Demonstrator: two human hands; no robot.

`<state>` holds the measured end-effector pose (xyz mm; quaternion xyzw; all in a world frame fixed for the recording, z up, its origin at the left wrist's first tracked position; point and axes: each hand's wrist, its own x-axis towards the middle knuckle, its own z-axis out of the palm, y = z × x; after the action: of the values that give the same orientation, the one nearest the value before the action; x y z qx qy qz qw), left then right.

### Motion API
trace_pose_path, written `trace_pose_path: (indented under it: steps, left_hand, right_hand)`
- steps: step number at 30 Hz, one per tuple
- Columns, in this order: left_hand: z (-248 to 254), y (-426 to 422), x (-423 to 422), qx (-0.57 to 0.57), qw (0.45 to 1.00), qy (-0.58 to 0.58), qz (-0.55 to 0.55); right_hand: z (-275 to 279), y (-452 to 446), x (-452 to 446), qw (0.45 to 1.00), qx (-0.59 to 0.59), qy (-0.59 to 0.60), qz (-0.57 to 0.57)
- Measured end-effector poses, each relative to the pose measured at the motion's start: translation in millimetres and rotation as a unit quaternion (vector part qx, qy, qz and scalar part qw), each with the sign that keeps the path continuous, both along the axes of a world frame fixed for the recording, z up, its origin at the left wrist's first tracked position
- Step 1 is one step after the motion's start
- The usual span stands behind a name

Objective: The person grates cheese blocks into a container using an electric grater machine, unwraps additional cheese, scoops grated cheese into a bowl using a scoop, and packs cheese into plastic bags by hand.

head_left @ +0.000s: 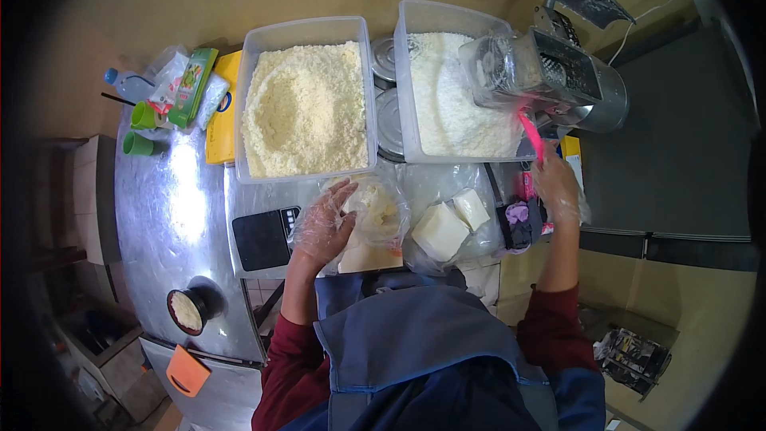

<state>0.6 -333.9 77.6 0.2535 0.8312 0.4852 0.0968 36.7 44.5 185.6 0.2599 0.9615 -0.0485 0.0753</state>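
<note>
My left hand, in a clear plastic glove, has its fingers apart at the edge of a clear plastic bag with pale crumbled pieces in it. My right hand is closed around a slim bright pink utensil; its exact kind cannot be made out. The utensil's far end reaches the metal grating machine, whose plastic-wrapped mouth overhangs a clear tub of fine white gratings. Between my hands, white cheese-like blocks lie on clear plastic.
Another clear tub holds yellowish gratings. Left of my left hand lies a black kitchen scale. Round metal lids sit between the tubs. Green cups, a yellow package and a small bowl are farther left.
</note>
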Motion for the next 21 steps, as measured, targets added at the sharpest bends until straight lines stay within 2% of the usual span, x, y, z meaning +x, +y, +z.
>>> trace_pose_path:
  steps: [2,4,8,9,11,13,15,17,19,21]
  left_hand:
    - [3.7,1.5,0.3,-0.02,0.999,-0.031,-0.006]
    - [4.7,2.9,2.4,-0.024,0.999,-0.042,-0.005]
    - [4.9,0.8,7.6,-0.032,0.996,-0.081,-0.003]
    - [0.3,0.9,9.4,-0.032,0.996,-0.083,-0.005]
    - [-11.4,0.5,13.1,-0.063,0.998,-0.013,-0.001]
    - [-9.4,2.5,15.5,-0.066,0.998,-0.022,0.006]
    - [-2.8,3.4,17.8,-0.068,0.997,-0.03,0.014]
    - [10.4,4.3,19.1,-0.042,0.992,-0.114,0.033]
    - [7.8,2.2,23.1,-0.038,0.993,-0.099,0.043]
    - [2.9,0.0,26.7,-0.035,0.995,-0.082,0.054]
  right_hand:
    - [-26.4,9.9,-13.5,1.0,-0.013,0.006,-0.009]
    - [-47.8,4.2,-32.6,0.999,-0.03,-0.011,0.03]
    - [-60.1,-21.9,-58.1,0.996,-0.076,0.008,0.055]
    - [-56.1,-36.3,-67.6,0.995,-0.087,-0.022,0.05]
    - [-49.9,-61.5,-74.4,0.993,-0.1,-0.052,0.047]
    - [-46.6,-80.2,-71.2,0.992,-0.051,-0.021,0.112]
    - [-36.8,-76.8,-52.6,0.992,-0.024,0.008,0.12]
    - [-1.7,-68.2,-30.7,0.998,0.001,-0.009,0.065]
    - [-4.1,-36.6,-17.8,0.993,0.075,-0.083,0.024]
    - [-24.0,-0.8,-16.9,0.994,0.091,-0.061,0.005]
